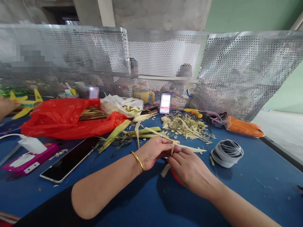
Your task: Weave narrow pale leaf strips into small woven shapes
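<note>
My left hand (155, 152), a gold bangle (137, 160) on its wrist, pinches a pale green leaf strip (188, 147) at the middle of the blue table (132, 201). My right hand (189, 170) is closed on the same strip right beside it, with a loose end hanging below the fingers. A red object (175, 178) lies half hidden under my right hand. More long green leaves (132, 132) lie just beyond my hands.
A red plastic bag (61, 118) with leaves and a white bag (120, 105) lie at the back left. Leaf trimmings (187, 126) are piled behind. A coil of grey bands (226, 153) sits right, an orange object (243, 126) beyond. A dark phone (68, 159), a pink phone (28, 159) lie left. A perforated metal screen (236, 69) stands behind.
</note>
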